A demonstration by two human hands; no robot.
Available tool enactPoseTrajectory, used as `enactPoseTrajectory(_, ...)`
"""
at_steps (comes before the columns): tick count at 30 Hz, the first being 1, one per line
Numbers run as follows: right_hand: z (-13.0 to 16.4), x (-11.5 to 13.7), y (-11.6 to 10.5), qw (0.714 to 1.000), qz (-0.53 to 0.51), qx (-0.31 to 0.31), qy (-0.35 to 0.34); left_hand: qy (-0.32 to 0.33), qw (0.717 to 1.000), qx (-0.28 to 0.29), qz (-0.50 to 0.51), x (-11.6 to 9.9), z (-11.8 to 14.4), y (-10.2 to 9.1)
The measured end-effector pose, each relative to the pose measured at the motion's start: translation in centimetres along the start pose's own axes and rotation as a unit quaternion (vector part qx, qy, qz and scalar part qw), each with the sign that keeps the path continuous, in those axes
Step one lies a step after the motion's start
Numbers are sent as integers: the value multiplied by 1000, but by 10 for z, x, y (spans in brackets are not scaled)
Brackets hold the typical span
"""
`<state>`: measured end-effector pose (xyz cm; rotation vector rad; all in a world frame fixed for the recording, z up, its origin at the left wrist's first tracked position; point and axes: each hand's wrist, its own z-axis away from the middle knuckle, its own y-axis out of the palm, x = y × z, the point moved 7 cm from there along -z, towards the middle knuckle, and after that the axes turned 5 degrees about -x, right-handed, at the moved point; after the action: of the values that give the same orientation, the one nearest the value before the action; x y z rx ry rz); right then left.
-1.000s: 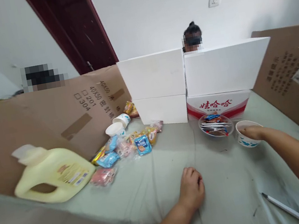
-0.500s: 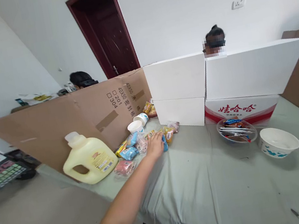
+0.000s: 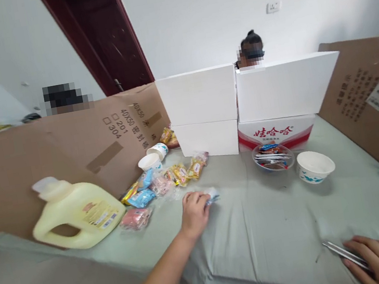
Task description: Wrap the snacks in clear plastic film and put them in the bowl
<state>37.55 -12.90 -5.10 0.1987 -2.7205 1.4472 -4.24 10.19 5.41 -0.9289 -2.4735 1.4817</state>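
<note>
My left hand (image 3: pixel 194 212) is closed around a small blue snack packet (image 3: pixel 212 196) just above the grey-green cloth, a short way in front of the pile of snack packets (image 3: pixel 162 184). My right hand (image 3: pixel 377 259) rests at the near right on metal tongs (image 3: pixel 343 252) that lie flat on the cloth. A white paper bowl with a blue pattern (image 3: pixel 314 166) stands right of centre, beside a clear glass dish (image 3: pixel 273 157) filled with sachets.
A yellow detergent jug (image 3: pixel 78 215) lies at the left by a cardboard wall (image 3: pixel 66 149). White boxes (image 3: pixel 202 110) and a red-printed carton (image 3: pixel 275 131) stand at the back, two paper cups (image 3: pixel 152 158) near them. Another person sits behind the boxes.
My left hand has drawn back from the snack pile toward me with a blue packet in it. My right hand has come onto the tongs at the near right.
</note>
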Motion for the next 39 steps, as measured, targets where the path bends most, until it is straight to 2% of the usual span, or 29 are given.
enactPoseTrajectory(3,-15,27,-12,999,-16,37,-9,118,987,-16,109,-75,26,12)
enactPoseTrajectory(5,-22,36,-18,999,-18,47,-10,168,971,22,166,-115,47,25)
enactPoseTrajectory(8,-28,41,-25,998,-14,58,-4,199,951,85,220,-146,74,41)
enactPoseTrajectory(10,-36,49,-30,998,-8,55,10,201,944,105,239,-149,83,45)
enactPoseTrajectory(12,-51,71,-34,999,-8,49,20,191,943,108,250,-146,85,46)
enactPoseTrajectory(14,-70,109,-34,998,-26,60,1,183,943,107,256,-142,83,45)
enactPoseTrajectory(17,-95,167,-24,992,-37,109,-53,181,942,107,260,-142,80,44)
enactPoseTrajectory(19,-101,185,-17,988,-21,136,-72,177,941,107,267,-143,80,43)
enactPoseTrajectory(21,-96,178,-13,985,-10,157,-68,177,940,106,273,-144,80,42)
enactPoseTrajectory(24,-74,131,-16,986,-10,163,-33,174,938,100,283,-142,81,40)
enactPoseTrajectory(27,-52,70,-27,991,18,133,23,145,937,78,307,-140,77,39)
enactPoseTrajectory(29,-44,49,-35,993,52,99,41,109,937,58,326,-142,72,41)
enactPoseTrajectory(30,-44,47,-38,994,62,80,41,92,938,53,330,-144,69,43)
enactPoseTrajectory(32,-49,60,-39,997,46,49,30,72,939,67,330,-152,64,50)
enactPoseTrajectory(35,-64,105,-32,997,-64,46,13,34,929,102,353,-157,60,59)
enactPoseTrajectory(39,-80,161,-14,980,-186,64,12,-90,890,83,439,-133,64,57)
